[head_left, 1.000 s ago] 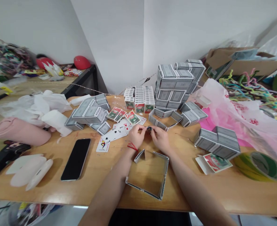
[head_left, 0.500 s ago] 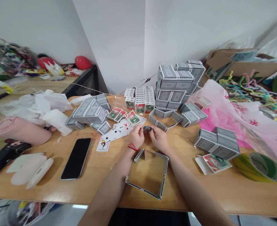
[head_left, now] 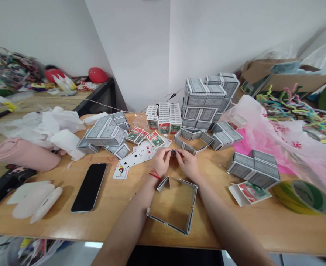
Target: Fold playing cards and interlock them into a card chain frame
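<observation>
Head view shows the person's left hand (head_left: 162,159) and right hand (head_left: 188,162) close together, thumbs and fingertips pinched nearly closed on one small dark piece (head_left: 173,152); what it is exactly, one cannot tell. Both forearms come from the near side and lean toward each other, and a red string (head_left: 155,173) is around the left wrist. Between the forearms, nearer to the body than the hands, stands a card frame (head_left: 191,221) with a gap on its far side; its walls leave the forearms only little room inward. Just beside the left hand, spread cards (head_left: 136,157) lie flat. Beyond the right hand is a second card frame (head_left: 183,144). To the outside there is more room: bare wood of the table (head_left: 118,218) reaches from the left forearm to a phone (head_left: 89,187), and from the right forearm to grey blocks (head_left: 254,168). The table's near edge passes under both forearms.
</observation>
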Demonstrator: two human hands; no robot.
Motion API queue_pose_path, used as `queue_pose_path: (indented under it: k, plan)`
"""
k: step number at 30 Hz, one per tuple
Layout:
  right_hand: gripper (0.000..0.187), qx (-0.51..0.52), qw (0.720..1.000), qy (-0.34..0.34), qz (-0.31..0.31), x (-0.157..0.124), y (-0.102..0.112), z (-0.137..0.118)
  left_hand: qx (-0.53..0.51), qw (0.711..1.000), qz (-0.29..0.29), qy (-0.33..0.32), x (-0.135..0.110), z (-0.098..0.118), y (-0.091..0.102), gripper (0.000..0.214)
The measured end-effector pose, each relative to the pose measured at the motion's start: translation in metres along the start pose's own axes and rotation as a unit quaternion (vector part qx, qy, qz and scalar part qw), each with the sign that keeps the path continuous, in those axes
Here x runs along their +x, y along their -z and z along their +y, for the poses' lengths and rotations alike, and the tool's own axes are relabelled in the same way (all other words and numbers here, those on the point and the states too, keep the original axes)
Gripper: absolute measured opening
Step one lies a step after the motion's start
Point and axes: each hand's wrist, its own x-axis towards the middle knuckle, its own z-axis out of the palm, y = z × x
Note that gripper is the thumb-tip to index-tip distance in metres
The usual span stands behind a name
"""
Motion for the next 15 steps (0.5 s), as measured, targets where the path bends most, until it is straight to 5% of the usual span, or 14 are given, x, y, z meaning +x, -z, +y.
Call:
queue_pose_path:
  k: [5, 15]
  plan:
    - [0.021, 0.01, 1.0, -0.001, 0.002, 0.0005, 0.0006, -0.0027, -0.003, 0.998, 0.051, 0.021, -0.0008, 0.0004, -0.0007, 0.013]
    - [0.021, 0.001, 1.0, -0.003, -0.012, 0.0002, 0.0001, -0.005, 0.029, 0.998, 0.053, 0.031, 0.0, -0.0005, 0.0002, 0.029]
